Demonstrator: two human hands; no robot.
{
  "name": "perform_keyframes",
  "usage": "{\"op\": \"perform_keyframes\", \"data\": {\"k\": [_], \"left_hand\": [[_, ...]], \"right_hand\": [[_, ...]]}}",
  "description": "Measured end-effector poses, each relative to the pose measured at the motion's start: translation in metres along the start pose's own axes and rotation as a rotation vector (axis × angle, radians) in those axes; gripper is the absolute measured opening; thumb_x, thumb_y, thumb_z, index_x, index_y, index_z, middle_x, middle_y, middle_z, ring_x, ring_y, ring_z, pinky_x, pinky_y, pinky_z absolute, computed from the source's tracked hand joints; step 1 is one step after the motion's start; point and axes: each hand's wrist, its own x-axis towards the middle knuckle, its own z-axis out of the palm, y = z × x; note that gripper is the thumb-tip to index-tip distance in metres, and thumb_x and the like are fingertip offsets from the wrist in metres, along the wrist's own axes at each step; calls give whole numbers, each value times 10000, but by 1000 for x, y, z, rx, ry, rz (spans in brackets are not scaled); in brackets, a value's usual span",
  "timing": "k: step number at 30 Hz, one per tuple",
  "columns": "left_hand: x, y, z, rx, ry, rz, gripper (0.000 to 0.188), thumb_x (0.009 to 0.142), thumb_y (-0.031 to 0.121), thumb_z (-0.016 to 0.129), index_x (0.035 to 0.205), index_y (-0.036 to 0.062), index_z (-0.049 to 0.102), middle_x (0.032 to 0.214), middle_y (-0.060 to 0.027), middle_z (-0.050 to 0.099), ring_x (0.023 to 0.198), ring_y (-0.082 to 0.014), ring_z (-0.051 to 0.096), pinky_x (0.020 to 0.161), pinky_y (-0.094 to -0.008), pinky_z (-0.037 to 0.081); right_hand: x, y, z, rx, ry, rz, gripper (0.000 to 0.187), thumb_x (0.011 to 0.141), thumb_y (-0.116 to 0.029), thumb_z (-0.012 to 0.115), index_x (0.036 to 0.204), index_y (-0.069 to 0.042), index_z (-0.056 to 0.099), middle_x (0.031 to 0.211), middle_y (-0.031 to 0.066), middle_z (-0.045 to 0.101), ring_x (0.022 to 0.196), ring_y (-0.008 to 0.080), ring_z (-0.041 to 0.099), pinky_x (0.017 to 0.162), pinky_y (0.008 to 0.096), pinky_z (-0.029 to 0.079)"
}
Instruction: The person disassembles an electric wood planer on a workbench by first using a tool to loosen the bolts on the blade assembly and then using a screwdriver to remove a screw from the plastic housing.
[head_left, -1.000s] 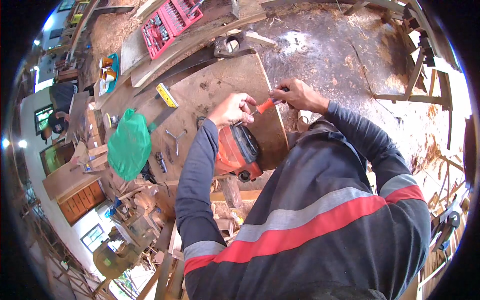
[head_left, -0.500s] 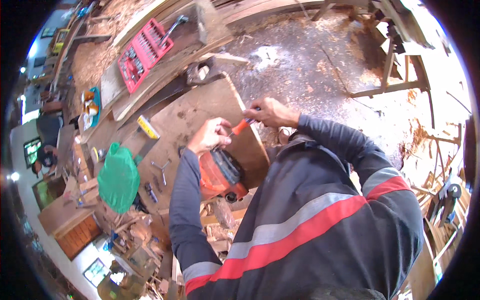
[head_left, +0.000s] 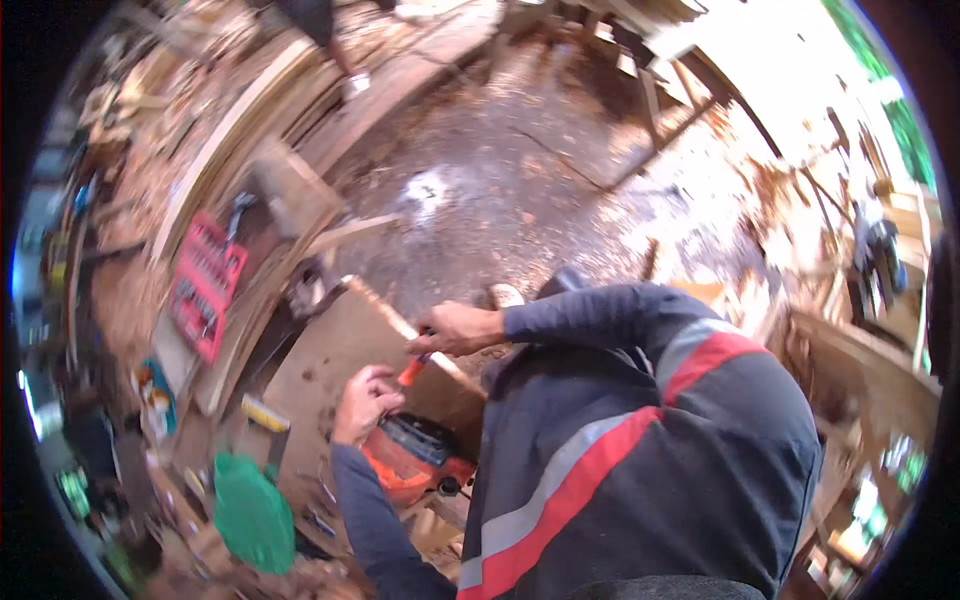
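Observation:
In my right hand (head_left: 460, 328) is a screwdriver with an orange handle (head_left: 412, 370), the fingers wrapped round its dark end. My left hand (head_left: 366, 402) is at the other end of the screwdriver with thumb and fingers drawn together. What it pinches is too small and blurred to make out. Just below the left hand, an orange and black power tool (head_left: 398, 468) lies on a brown wooden board (head_left: 325, 350), partly covered by my left forearm.
A red socket set case (head_left: 205, 285) lies open on planks at the left. A green cloth bag (head_left: 252, 512) hangs near the board's lower left, below a yellow-edged tool (head_left: 265, 413). Wood shavings cover the floor (head_left: 480, 220). Timber frames (head_left: 670, 135) stand at the far right.
The view has swung, so the board, the power tool and both hands sit farther left and lower. The screwdriver stays in my right hand, with my left hand still at its end.

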Motion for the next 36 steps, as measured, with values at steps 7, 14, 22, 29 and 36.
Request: {"op": "perform_keyframes", "data": {"k": [7,14,22,29,36], "left_hand": [[9,1,-8,121,11,-76,462,777,-41,751,1190,-82,547,719,-70,657,630,-130,616,601,-265,508],[-22,3,-13,260,108,-80,438,736,-36,769,1139,-45,598,757,-69,664,681,-127,626,656,-269,525],[15,6,-2,-52,29,-14,333,870,63,717,1170,-46,624,905,-91,709,789,-153,680,703,-269,538],[-6,-3,-8,-28,54,4,361,862,50,735,1175,-68,600,849,-83,710,731,-133,666,675,-275,533],[-4,-4,-14,21,0,0,322,875,56,716,1162,-37,601,884,-82,706,737,-145,676,661,-268,530]], "right_hand": [[8,17,16,90,156,-57,447,876,-418,660,898,27,692,812,233,705,790,372,711,714,449,559],[7,22,46,257,137,-255,346,841,-293,724,993,10,654,939,212,691,886,354,685,761,441,540],[-3,19,-1,167,225,4,416,890,-402,697,1050,-18,702,932,209,716,856,313,711,769,415,551],[9,-14,8,178,67,146,441,919,-417,689,1027,11,697,752,122,705,600,167,646,559,335,523],[14,-12,12,93,93,115,388,944,-392,675,1033,-16,715,684,67,654,552,121,598,519,317,488]]}}
